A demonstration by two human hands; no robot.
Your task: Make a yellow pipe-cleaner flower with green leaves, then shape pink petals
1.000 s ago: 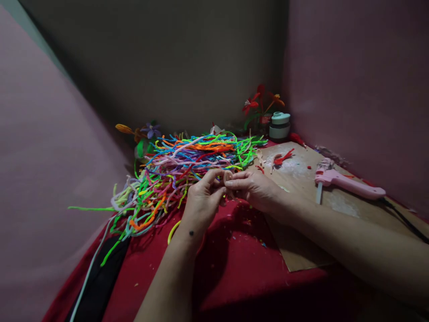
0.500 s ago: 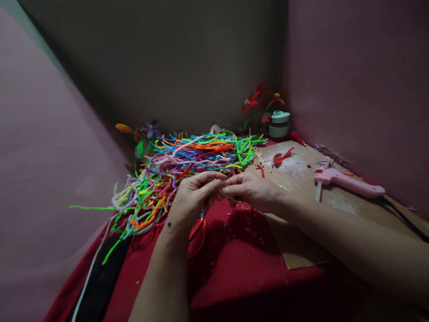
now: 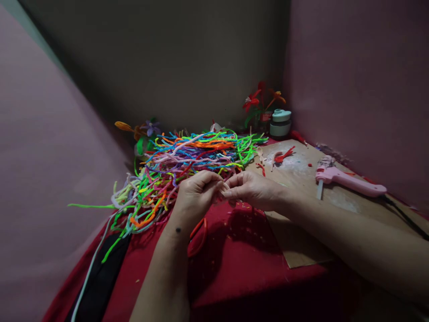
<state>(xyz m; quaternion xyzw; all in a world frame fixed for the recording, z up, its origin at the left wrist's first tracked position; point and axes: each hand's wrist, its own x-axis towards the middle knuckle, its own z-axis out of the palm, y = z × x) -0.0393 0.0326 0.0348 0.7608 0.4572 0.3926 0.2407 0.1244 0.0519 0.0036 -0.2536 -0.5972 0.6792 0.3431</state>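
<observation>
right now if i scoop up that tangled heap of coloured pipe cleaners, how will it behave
The heap of pipe cleaners would probably lift as one snagged clump, since the strands cross and loop through each other. It looks light for its bulk: thin fuzzy stems with air between them. Loose ends, like the green one sticking out left, hold their bends, so expect springy rather than floppy, with a few stragglers dropping off.

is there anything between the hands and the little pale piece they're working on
Nothing visible. The left hand and right hand meet fingertip to fingertip on the small pale piece, pinching it directly above the red cloth. The pile of coloured pipe cleaners lies behind them.
</observation>
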